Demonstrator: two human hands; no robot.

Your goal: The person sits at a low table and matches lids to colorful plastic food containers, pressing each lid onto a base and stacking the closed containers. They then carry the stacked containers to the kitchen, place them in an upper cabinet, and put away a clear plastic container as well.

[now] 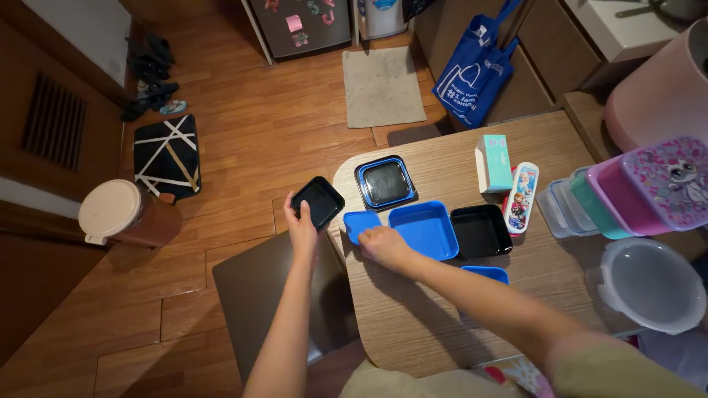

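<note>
Wood-grain table (pixel 413 324) is the anchor here, so everything's placed off that. Nearest its front edge, the right hand (pixel 383 245) rests knuckles-up on the small blue tray (pixel 359 223), fingers curled over its edge; can't tell if it's actually gripping or just pressing. The left hand (pixel 301 227) is out past the table's left edge, over the floor, pinching the small black tray (pixel 318 201) by its near corner, tilted up.

Progress-wise, I'd guess the lunch box set is mostly pulled apart and laid out, nothing nested back or filled yet. Every piece looks empty: the big blue tray (pixel 424 229) right beside the small blue one, the black square tray (pixel 480 231) touching it on the right, another blue piece (pixel 486 274) partly hidden under the forearm.

Further back on the table sits the blue-rimmed lid (pixel 386 183), then a teal carton (pixel 495 162) and a cartoon cutlery case (pixel 522 196). Stacked tubs (pixel 619 195) crowd the table's right side.
</note>
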